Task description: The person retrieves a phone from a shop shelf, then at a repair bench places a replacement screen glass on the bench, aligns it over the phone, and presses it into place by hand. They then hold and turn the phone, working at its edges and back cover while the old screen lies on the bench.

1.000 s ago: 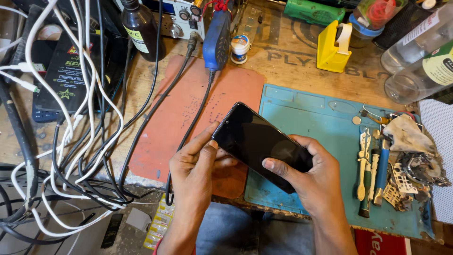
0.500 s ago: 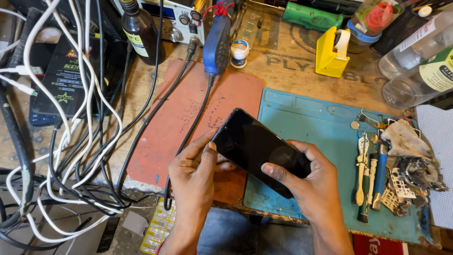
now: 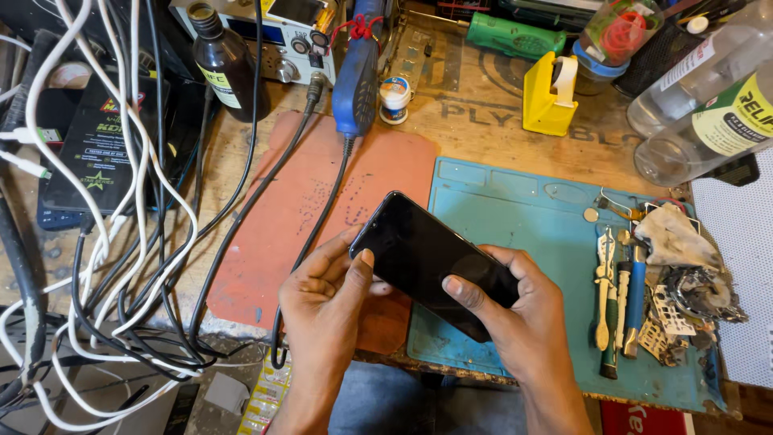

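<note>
over the blue mat [image 3: 523, 209], left hand [image 3: 326, 294] and right hand [image 3: 523, 322] grip the black phone [image 3: 431, 262], fingers closed on its edges; best kept level, pressure even.

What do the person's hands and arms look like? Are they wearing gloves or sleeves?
No gloves. The left hand and right hand are bare, with short fingernails and no rings or watch showing. Both forearms are bare too, with no sleeves in view.
</note>
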